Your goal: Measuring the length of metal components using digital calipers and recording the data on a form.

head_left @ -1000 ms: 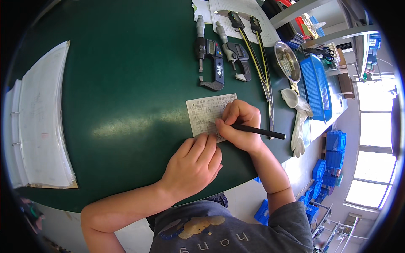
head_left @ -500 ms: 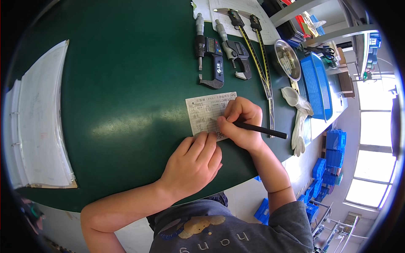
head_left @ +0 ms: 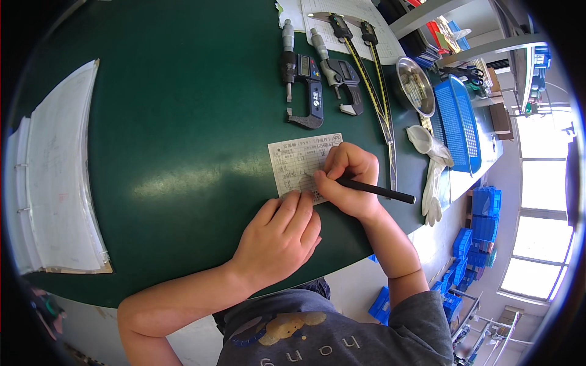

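A small white form card with printed lines and handwriting lies on the green tabletop. My right hand grips a black pen, its writing end over the card and its back end pointing right. Flat on the card's lower edge rest the fingertips of my left hand, fingers stretched out and holding nothing. Beyond the card lie two digital micrometers. To their right, two digital calipers lie partly across each other.
At the right stand a metal bowl with small items and a blue basket. White gloves lie by the table's right edge. An open ring binder is at the far left. Paper sheets lie under the calipers' far ends.
The back end of the pen has shifted very slightly. Both hands and the card stay practically in place.
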Available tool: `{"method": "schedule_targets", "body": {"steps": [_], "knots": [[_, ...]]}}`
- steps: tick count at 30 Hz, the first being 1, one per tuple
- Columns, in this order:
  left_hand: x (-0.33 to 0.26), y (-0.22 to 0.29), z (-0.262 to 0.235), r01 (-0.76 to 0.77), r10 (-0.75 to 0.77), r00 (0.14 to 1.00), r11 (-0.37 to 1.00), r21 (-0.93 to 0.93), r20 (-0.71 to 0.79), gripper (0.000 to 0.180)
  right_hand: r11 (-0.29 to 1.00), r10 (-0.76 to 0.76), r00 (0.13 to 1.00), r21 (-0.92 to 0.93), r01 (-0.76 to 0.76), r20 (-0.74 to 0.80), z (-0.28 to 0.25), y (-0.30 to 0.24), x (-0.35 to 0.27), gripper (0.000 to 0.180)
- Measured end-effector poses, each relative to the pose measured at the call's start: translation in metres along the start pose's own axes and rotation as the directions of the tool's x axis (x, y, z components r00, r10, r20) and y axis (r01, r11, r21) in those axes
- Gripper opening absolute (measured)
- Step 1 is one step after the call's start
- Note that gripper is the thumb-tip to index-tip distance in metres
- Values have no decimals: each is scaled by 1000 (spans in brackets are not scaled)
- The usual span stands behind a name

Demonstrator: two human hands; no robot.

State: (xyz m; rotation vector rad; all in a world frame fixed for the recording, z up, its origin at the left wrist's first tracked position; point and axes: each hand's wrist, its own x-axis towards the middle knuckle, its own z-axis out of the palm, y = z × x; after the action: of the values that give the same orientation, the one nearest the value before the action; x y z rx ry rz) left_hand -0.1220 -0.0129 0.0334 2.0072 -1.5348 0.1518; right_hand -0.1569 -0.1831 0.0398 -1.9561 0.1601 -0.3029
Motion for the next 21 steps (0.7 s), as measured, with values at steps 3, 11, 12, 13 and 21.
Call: {"method": "schedule_targets", "body": {"steps": [3, 11, 12, 13, 21], "knots": [[1, 0, -1, -1, 1, 1000, 1000, -5, 6, 27, 998, -19, 999, 66, 21, -32, 0, -1, 1, 27], [0, -1, -1, -8, 10, 1000, 998, -57, 24, 35, 917, 166, 947, 397, -45, -275, -22, -13, 1, 11], [0, -1, -2, -11, 12, 1000, 999, -53, 27, 35, 906, 152, 958, 422, -37, -242, -24, -11, 3, 8], [0, -1, -3, -13, 14, 999, 999, -48, 31, 35, 906, 151, 958, 422, -36, -243, -23, -14, 3, 8], [7, -5, -5, -103, 93, 992, 987, 123, 83, 29, 989, 60, 998, 133, -59, -7, -17, -1, 6, 23]]}}
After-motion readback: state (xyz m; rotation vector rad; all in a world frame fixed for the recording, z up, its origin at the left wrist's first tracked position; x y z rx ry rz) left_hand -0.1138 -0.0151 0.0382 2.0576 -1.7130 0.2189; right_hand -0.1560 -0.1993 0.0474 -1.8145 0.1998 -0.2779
